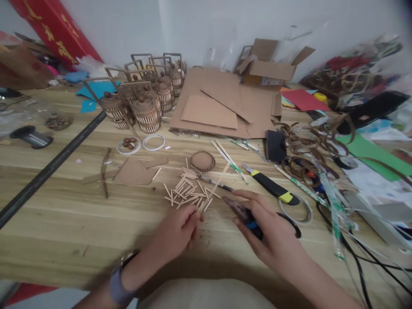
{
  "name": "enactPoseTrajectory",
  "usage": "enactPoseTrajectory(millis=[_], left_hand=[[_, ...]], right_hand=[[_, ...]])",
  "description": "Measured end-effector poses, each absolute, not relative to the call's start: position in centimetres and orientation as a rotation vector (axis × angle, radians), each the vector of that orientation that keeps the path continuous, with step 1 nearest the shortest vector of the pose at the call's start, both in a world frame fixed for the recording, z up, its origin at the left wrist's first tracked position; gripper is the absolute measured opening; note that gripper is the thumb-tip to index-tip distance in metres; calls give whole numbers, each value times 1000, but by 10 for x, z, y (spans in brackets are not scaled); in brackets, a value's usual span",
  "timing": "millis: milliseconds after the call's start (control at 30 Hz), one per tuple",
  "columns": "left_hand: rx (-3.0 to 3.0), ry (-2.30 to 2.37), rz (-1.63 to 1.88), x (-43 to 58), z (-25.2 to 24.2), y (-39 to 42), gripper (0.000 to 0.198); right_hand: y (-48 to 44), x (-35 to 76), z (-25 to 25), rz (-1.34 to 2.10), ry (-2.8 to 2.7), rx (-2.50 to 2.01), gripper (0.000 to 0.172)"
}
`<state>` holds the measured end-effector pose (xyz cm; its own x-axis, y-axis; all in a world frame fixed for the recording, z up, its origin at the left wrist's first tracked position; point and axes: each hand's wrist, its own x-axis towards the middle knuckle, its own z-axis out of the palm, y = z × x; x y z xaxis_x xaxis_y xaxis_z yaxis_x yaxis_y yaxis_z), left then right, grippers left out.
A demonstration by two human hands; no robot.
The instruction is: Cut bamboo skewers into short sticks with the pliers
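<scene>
My left hand (186, 227), fingers pinched together, holds the lower end of a thin pale wooden stick (219, 181) that slants up to the right. Just beyond the fingertips lies a loose pile of short cut sticks (185, 191). My right hand (267, 223) is wrapped round dark pliers with blue on the handles (246, 216); their jaws point up and left, near the stick but apart from it. Behind the pile sits a small round cardboard disc with a brown rim (202, 161). A pen-like tool (215, 183) lies between the disc and the pliers.
Small lidded baskets with tall handles (146, 113) stand at the back left. Cardboard sheets (209, 112) lie at the back centre. A yellow and black cutter (272, 186), a tape roll (301, 210), brown strips and cables are on the right. White rings (153, 143) lie left of centre.
</scene>
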<state>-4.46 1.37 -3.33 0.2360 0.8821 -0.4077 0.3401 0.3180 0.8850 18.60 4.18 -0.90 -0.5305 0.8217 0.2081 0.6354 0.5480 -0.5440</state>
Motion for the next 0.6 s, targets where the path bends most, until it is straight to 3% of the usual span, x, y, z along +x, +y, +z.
enactPoseTrajectory(millis=[100, 300, 467, 600], left_hand=[[1548, 1444, 478, -34, -32, 9, 26], [1943, 1612, 326, -23, -33, 4, 27], [2035, 1730, -12, -14, -32, 7, 35], [2122, 1787, -39, -11, -29, 7, 36]], right_hand=[[38, 166, -19, 390, -2384, -1068, 17], [37, 148, -41, 172, -2420, -1312, 8], [34, 146, -46, 161, -2405, -1446, 7], [35, 142, -45, 228, -2403, -1594, 8]])
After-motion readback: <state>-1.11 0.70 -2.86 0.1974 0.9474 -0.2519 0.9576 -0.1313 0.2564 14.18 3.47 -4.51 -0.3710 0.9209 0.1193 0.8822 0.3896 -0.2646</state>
